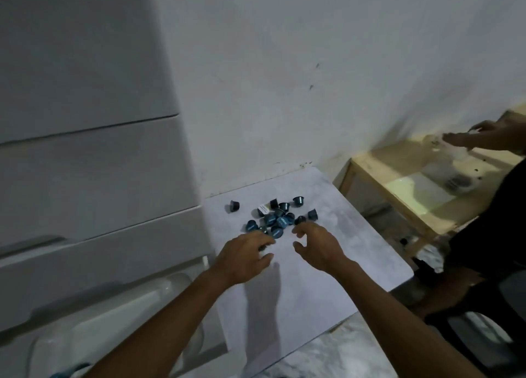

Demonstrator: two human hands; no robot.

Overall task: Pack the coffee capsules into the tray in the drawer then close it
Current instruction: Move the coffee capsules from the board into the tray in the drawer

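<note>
The left hand (243,256) pinches a dark capsule at its fingertips, while the right hand (320,246) has a loose, spread grip, its fingers just touching the pile's near edge. The small, tapered blue-and-black coffee capsules (274,217) lie heaped on the smooth pale table (336,252), beside a glossy white drawer (94,315) standing open at lower left.

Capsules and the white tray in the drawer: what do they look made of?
Coffee capsules: likely thin metal or foil-coated plastic, dark blue with a faint satin sheen on their sides; blur leaves it open. Tray: looks like moulded plastic, glossy white, with rounded corners and soft highlights along its rim.
</note>
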